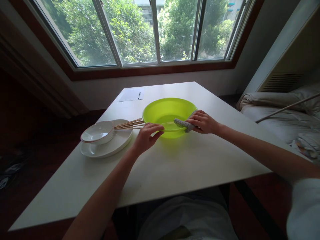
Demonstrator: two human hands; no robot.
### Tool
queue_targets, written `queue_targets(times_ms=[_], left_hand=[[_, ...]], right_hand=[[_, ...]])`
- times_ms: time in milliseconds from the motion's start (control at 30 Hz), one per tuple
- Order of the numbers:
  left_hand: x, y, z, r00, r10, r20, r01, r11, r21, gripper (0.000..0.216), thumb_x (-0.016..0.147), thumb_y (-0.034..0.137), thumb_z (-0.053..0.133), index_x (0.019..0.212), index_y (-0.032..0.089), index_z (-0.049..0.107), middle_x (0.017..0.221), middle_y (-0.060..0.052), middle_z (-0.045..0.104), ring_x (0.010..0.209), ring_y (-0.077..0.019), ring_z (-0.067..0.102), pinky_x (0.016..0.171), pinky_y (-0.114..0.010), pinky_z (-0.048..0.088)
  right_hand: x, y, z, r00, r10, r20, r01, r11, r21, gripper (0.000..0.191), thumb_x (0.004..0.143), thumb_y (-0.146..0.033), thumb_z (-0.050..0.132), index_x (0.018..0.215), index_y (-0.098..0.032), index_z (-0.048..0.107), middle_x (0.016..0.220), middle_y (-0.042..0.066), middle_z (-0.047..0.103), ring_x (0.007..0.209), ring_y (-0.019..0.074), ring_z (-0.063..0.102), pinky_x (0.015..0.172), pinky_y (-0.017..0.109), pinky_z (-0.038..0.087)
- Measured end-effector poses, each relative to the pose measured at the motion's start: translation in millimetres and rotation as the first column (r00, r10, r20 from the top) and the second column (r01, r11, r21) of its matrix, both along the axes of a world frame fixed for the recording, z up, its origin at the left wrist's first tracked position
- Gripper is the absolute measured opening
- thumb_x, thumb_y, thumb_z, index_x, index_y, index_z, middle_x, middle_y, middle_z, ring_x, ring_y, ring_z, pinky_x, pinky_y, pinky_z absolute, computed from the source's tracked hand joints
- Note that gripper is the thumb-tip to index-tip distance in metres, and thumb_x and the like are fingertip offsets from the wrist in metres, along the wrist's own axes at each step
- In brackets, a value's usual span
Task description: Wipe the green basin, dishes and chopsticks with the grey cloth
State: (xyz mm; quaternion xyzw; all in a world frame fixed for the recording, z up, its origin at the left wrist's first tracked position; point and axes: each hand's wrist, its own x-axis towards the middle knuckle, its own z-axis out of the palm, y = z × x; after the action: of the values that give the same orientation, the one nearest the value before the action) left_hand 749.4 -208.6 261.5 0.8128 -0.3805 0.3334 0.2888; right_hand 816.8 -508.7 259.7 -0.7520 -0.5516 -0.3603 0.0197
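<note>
basin: a round, shallow basin (165,113) of glossy lime-green plastic, thin and translucent at the wall, stood near the middle of the table, closer to the near side than the far one.
cloth: a small grey cloth (183,124), nubbly and folded into a thick pad, lay over the basin's near-right rim, partly inside the bowl.
right hand: the right hand (203,121) was closed on the cloth, fingers curled over it and pinching it against the rim.
left hand: the left hand (147,136) gripped the near-left rim, fingers bent over the lip and close together, thumb side toward the person.
chopsticks: a bundle of slim, light wooden chopsticks (128,124) lay across the plate, tips pointing at the basin and nearly touching its left wall.
bowl: a small white bowl (98,132) with a thin dark rim line sat on the plate, smooth and glazed.
plate: a wide white plate (117,144) sat just left of the basin, near the table's left edge.
table: a matte white table (175,163), flat and square-cornered; a broad bare stretch ran between the basin and the near edge.
paper and pen: a sheet of paper (131,95) with a pen (139,95) on it lay at the far left corner, well apart from the basin.
</note>
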Motion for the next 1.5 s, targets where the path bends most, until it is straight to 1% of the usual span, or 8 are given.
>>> queue_targets(times_ms=[233, 467, 700, 967, 1067, 1200, 1300, 1500], left_hand=[[0, -1, 0.0, 1.000, 0.016, -0.011, -0.016, 1.000, 0.014, 0.014, 0.084, 0.027, 0.059, 0.087, 0.019, 0.069, 0.084, -0.007, 0.073, 0.075, -0.0170, 0.067, 0.070, -0.030, 0.051], [0, -1, 0.5, 1.000, 0.018, -0.008, -0.018, 1.000, 0.011, 0.013, 0.084, 0.027, 0.059, 0.087, 0.018, 0.069, 0.085, -0.007, 0.073, 0.075, -0.0169, 0.066, 0.070, -0.031, 0.050], [-2, -2, -0.9, 0.999, 0.038, -0.017, -0.038, 0.999, 0.003, 0.014, 0.084, 0.028, 0.060, 0.088, 0.019, 0.069, 0.086, -0.007, 0.073, 0.076, -0.0172, 0.066, 0.072, -0.031, 0.050], [-1, -2, 0.8, 1.000, -0.001, 0.030, 0.001, 1.000, 0.007, 0.010, 0.083, 0.022, 0.061, 0.089, 0.019, 0.068, 0.085, -0.006, 0.073, 0.073, -0.0160, 0.067, 0.069, -0.029, 0.049], [-1, -2, 1.9, 1.000, -0.012, 0.024, 0.012, 1.000, 0.013, 0.010, 0.083, 0.022, 0.061, 0.090, 0.019, 0.067, 0.085, -0.006, 0.073, 0.074, -0.0160, 0.067, 0.069, -0.029, 0.049], [-2, -2, 3.1, 1.000, 0.002, -0.008, -0.002, 1.000, 0.024, 0.011, 0.083, 0.023, 0.060, 0.091, 0.019, 0.068, 0.086, -0.006, 0.073, 0.075, -0.0164, 0.067, 0.071, -0.029, 0.049], [-2, -2, 2.9, 1.000, 0.006, -0.017, -0.006, 1.000, 0.026, 0.011, 0.083, 0.024, 0.061, 0.090, 0.019, 0.068, 0.087, -0.006, 0.074, 0.076, -0.0168, 0.068, 0.072, -0.030, 0.049], [-1, -1, 2.0, 1.000, 0.015, -0.018, -0.014, 0.999, 0.028, 0.011, 0.083, 0.025, 0.062, 0.088, 0.018, 0.069, 0.085, -0.006, 0.074, 0.075, -0.0166, 0.068, 0.072, -0.029, 0.049]], right_hand=[[-15, 14, 0.7, 0.997, -0.070, -0.025, 0.069, 0.997, -0.022, 0.031, 0.092, -0.036, 0.045, 0.110, -0.015, 0.059, 0.088, 0.008, 0.067, 0.080, 0.0189, 0.055, 0.074, 0.034, 0.038], [-35, 35, 5.5, 0.987, -0.162, 0.007, 0.162, 0.986, -0.041, 0.029, 0.094, -0.034, 0.043, 0.110, -0.015, 0.058, 0.085, 0.007, 0.066, 0.076, 0.0189, 0.053, 0.070, 0.032, 0.032], [-59, 63, 5.3, 0.934, -0.357, -0.018, 0.356, 0.933, -0.047, 0.026, 0.093, -0.028, 0.044, 0.112, -0.015, 0.057, 0.086, 0.009, 0.065, 0.078, 0.0211, 0.053, 0.071, 0.035, 0.029], [-71, 89, 4.8, 0.886, -0.462, 0.034, 0.463, 0.886, -0.027, 0.022, 0.092, -0.020, 0.041, 0.107, -0.015, 0.057, 0.081, 0.008, 0.064, 0.073, 0.0204, 0.053, 0.068, 0.035, 0.028], [-68, 88, 4.6, 0.902, -0.431, 0.031, 0.431, 0.902, -0.007, 0.022, 0.093, -0.022, 0.041, 0.107, -0.015, 0.057, 0.081, 0.007, 0.064, 0.072, 0.0199, 0.053, 0.067, 0.035, 0.028], [-57, 77, 5.4, 0.955, -0.292, 0.058, 0.293, 0.956, -0.006, 0.026, 0.094, -0.032, 0.042, 0.107, -0.016, 0.058, 0.082, 0.006, 0.065, 0.073, 0.0188, 0.053, 0.066, 0.034, 0.029], [-46, 68, 5.9, 0.978, -0.190, 0.085, 0.191, 0.982, 0.002, 0.029, 0.094, -0.036, 0.042, 0.107, -0.015, 0.058, 0.079, 0.005, 0.065, 0.070, 0.0176, 0.052, 0.065, 0.032, 0.030], [-20, 42, -2.5, 0.993, -0.017, 0.115, 0.009, 0.998, 0.069, 0.029, 0.092, -0.039, 0.044, 0.103, -0.016, 0.058, 0.078, 0.005, 0.066, 0.068, 0.0174, 0.053, 0.066, 0.031, 0.036]])
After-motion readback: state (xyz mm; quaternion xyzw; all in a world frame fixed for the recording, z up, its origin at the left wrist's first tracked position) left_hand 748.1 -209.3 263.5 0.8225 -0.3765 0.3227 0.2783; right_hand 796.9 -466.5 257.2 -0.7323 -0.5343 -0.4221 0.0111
